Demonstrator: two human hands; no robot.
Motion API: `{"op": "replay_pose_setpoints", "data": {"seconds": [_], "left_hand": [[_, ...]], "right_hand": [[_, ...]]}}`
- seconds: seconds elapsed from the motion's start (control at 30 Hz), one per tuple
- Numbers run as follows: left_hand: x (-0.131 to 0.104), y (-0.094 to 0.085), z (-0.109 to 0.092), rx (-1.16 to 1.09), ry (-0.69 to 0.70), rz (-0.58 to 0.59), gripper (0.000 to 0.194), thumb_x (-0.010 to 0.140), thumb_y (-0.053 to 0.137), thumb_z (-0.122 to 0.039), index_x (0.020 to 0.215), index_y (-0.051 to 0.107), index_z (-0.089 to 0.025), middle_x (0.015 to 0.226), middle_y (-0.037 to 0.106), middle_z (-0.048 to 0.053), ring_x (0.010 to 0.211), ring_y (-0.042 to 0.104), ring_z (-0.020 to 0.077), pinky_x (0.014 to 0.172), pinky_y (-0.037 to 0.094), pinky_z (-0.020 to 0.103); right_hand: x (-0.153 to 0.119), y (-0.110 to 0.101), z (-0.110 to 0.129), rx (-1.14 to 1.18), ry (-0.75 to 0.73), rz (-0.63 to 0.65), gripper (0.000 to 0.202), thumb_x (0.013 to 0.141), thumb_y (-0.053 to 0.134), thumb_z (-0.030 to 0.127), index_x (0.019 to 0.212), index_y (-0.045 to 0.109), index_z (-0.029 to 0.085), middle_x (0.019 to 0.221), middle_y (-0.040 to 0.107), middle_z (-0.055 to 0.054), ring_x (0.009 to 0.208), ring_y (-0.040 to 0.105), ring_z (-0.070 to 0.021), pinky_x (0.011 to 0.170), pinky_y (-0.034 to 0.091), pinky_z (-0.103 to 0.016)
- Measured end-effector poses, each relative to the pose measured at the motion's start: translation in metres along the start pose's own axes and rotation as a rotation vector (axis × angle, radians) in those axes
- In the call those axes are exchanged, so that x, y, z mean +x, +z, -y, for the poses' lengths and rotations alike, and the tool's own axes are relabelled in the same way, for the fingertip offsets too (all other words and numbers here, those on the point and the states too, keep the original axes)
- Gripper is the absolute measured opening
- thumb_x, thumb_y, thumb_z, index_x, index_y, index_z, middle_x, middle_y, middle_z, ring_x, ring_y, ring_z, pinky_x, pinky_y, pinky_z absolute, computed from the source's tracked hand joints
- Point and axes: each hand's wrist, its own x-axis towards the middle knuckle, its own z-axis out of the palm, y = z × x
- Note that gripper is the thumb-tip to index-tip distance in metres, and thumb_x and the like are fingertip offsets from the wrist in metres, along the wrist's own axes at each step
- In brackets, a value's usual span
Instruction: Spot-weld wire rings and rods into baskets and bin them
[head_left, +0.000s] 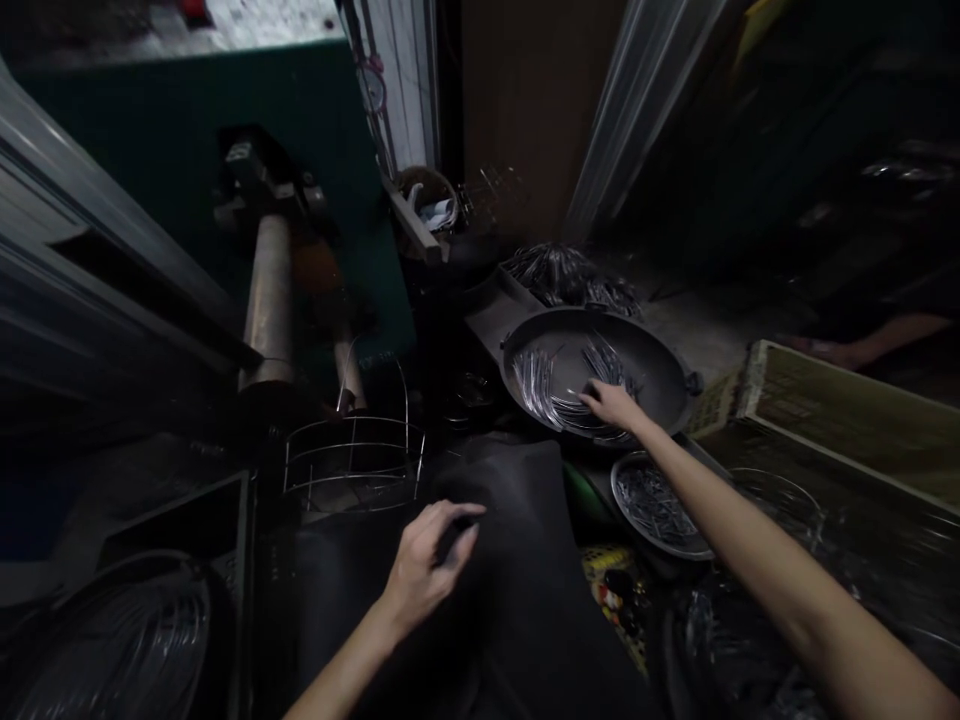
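My right hand [611,405] reaches into a wide dark pan [660,385] with its fingers pinched together at curved metal wires [536,385]. A short bright wire end shows at the fingertips; how many wires are pinched is too small to tell. Another bundle of wires [600,360] lies in the pan just beyond this hand. Over the dark cloth on my lap [517,500], my left hand [435,550] is raised, fingers half curled, thumb and forefinger apart, with nothing visible between them. A bent wire frame [352,450] stands left of my lap, below the machine.
A green machine [337,150] with a thick metal cylinder [268,290] stands at left. Below the pan sits a bowl of small metal pieces [652,500]. A yellowish crate [847,410] is at right, near another person's hand [832,350]. More wires [562,270] lie behind the pan.
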Motion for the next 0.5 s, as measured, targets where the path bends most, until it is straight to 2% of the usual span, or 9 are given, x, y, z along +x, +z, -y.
{"op": "replay_pose_setpoints", "data": {"seconds": [0.07,0.13,0.2,0.27,0.33,0.37,0.43,0.5], "left_hand": [[0.025,0.009,-0.01,-0.085,-0.044,0.042,0.029,0.092,0.049,-0.027,0.119,0.057,-0.022,0.108,0.065,0.007,0.1,0.062,0.0187,0.089,0.05,0.034],[0.052,0.022,-0.022,-0.167,-0.046,0.041,0.041,0.092,0.048,-0.033,0.131,0.048,-0.02,0.127,0.056,0.01,0.118,0.053,0.0223,0.102,0.042,0.04],[0.074,0.037,-0.034,-0.229,0.004,0.011,0.051,0.091,0.049,-0.039,0.136,0.041,-0.018,0.139,0.045,0.013,0.13,0.041,0.0257,0.11,0.032,0.045],[0.084,0.049,-0.043,-0.293,0.049,0.035,0.048,0.091,0.045,-0.044,0.131,0.047,-0.017,0.134,0.051,0.013,0.125,0.045,0.0263,0.108,0.033,0.044],[0.079,0.054,-0.047,-0.377,0.017,0.13,0.043,0.094,0.037,-0.047,0.117,0.057,-0.016,0.106,0.064,0.011,0.1,0.059,0.0224,0.093,0.045,0.037],[0.072,0.055,-0.047,-0.414,-0.03,0.162,0.045,0.095,0.033,-0.048,0.109,0.061,-0.016,0.092,0.065,0.009,0.085,0.06,0.0192,0.083,0.048,0.033],[0.053,0.05,-0.041,-0.449,-0.138,0.149,0.049,0.094,0.031,-0.051,0.098,0.064,-0.016,0.075,0.06,0.005,0.067,0.054,0.0141,0.069,0.046,0.026],[0.032,0.041,-0.032,-0.436,-0.202,0.084,0.05,0.093,0.033,-0.054,0.095,0.064,-0.015,0.07,0.054,0.002,0.062,0.049,0.0119,0.064,0.042,0.023]], "right_hand": [[-0.006,-0.024,0.023,0.236,0.075,-0.152,0.013,0.087,0.051,0.029,0.087,0.055,0.017,0.077,0.064,-0.01,0.073,0.061,-0.0225,0.07,0.046,-0.032],[-0.021,-0.051,0.063,0.698,0.102,-0.237,0.015,0.088,0.05,0.034,0.081,0.049,0.02,0.061,0.053,0.0,0.048,0.046,-0.0136,0.051,0.039,-0.026],[-0.043,-0.077,0.114,1.148,0.016,-0.094,0.018,0.088,0.049,0.033,0.074,0.045,0.022,0.055,0.04,0.005,0.039,0.027,-0.0081,0.042,0.028,-0.021],[-0.07,-0.101,0.166,1.371,-0.071,0.039,0.028,0.086,0.049,0.027,0.062,0.036,0.021,0.053,0.029,0.007,0.04,0.015,-0.0062,0.039,0.021,-0.02],[-0.094,-0.121,0.207,1.44,-0.109,0.065,0.036,0.086,0.05,0.021,0.057,0.028,0.021,0.053,0.02,0.007,0.041,0.008,-0.0061,0.038,0.016,-0.02],[-0.102,-0.129,0.221,1.454,-0.108,0.064,0.038,0.086,0.049,0.018,0.055,0.027,0.021,0.053,0.018,0.008,0.042,0.005,-0.0063,0.038,0.015,-0.02],[-0.107,-0.141,0.239,1.502,-0.094,0.071,0.038,0.085,0.046,0.011,0.054,0.029,0.022,0.053,0.015,0.007,0.042,0.001,-0.0071,0.037,0.014,-0.021],[-0.101,-0.146,0.246,1.608,-0.078,0.094,0.038,0.084,0.042,0.005,0.052,0.033,0.023,0.051,0.019,0.007,0.041,0.002,-0.0075,0.036,0.017,-0.021]]}}
